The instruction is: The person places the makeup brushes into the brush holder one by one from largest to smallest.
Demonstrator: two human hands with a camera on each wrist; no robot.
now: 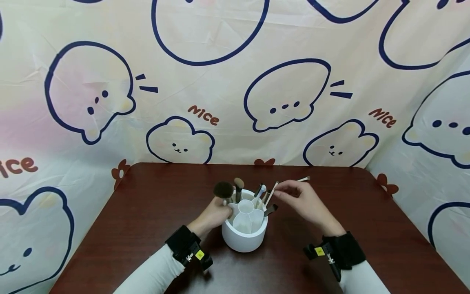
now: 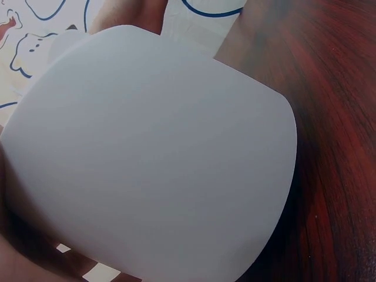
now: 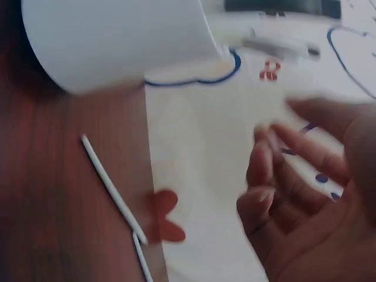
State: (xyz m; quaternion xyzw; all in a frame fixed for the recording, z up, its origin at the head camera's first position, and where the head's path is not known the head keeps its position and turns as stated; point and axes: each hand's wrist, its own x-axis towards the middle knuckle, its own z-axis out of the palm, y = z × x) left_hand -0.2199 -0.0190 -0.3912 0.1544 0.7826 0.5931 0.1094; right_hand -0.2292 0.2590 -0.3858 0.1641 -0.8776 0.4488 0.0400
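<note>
A white round holder (image 1: 243, 241) with petal-shaped compartments stands on the table, several makeup brushes leaning in it. My left hand (image 1: 212, 215) grips its left side, thumb over the rim. Its white wall (image 2: 158, 153) fills most of the left wrist view. Close to the hand rises a large fluffy dark brush (image 1: 223, 190). My right hand (image 1: 302, 200) is beside the holder's right rim, fingertips near a thin pale stick (image 1: 272, 193) leaning out of it. In the right wrist view the fingers (image 3: 263, 161) are loosely bent, with nothing between them and the thumb.
On the dark wooden table (image 1: 161, 196), two thin white sticks (image 3: 111, 185) lie near the back edge, partly behind my right hand in the head view. A cloth (image 1: 227, 90) with cartoon outlines hangs behind the table and along both sides.
</note>
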